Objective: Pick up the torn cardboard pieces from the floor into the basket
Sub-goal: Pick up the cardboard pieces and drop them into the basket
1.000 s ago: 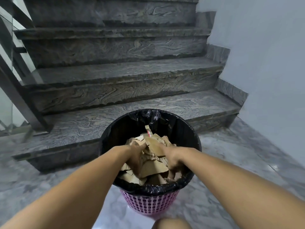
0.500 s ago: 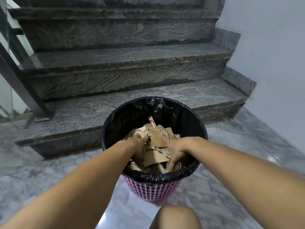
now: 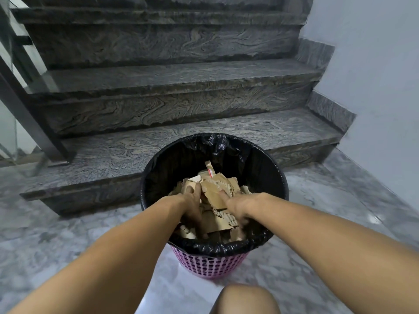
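- Since half a second ago, both hands sit a little deeper in the pile; basket position relative to the stairs is unchanged.
- Head view: left hand (image 3: 192, 205) and right hand (image 3: 238, 206) are both inside the basket (image 3: 208, 264), fingers spread flat on the torn cardboard pieces (image 3: 215, 196), pressing rather than gripping.
- Judgement: pressing compacts the heap so it stays below the rim.
- Black liner (image 3: 181, 159) is folded over the rim, which keeps scraps from slipping through the pink mesh.
- Floor (image 3: 68, 234) around the basket shows no cardboard in view; task looks nearly complete.
- Stairs (image 3: 158, 105) rise just behind the basket.
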A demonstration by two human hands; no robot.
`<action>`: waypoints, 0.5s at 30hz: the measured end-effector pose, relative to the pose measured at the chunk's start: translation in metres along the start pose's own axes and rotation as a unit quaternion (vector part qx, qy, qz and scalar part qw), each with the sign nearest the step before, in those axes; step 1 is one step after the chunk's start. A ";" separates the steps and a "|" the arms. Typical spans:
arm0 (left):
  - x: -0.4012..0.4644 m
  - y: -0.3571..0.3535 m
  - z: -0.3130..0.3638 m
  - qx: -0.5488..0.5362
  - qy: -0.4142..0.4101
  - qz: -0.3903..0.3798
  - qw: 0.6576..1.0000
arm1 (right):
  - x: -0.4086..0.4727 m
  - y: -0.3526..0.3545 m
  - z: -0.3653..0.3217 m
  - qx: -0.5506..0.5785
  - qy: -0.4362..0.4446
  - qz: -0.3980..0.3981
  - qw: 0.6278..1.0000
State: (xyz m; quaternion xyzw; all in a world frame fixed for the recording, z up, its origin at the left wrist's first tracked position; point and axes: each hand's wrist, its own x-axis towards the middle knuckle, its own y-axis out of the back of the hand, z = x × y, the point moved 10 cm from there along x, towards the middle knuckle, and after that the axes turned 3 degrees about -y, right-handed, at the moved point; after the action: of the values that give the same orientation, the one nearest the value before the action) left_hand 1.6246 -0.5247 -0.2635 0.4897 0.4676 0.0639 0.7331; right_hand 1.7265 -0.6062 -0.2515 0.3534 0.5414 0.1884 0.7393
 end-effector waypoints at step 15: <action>0.005 -0.019 0.020 0.120 0.034 -0.010 0.992 | 0.020 -0.011 -0.005 -0.058 -0.042 0.002 0.997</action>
State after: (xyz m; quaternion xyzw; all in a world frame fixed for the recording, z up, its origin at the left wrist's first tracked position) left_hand 1.6352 -0.5445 -0.2802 0.5667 0.5013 0.0164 0.6536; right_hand 1.7278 -0.5993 -0.2736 0.3186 0.4972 0.2059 0.7804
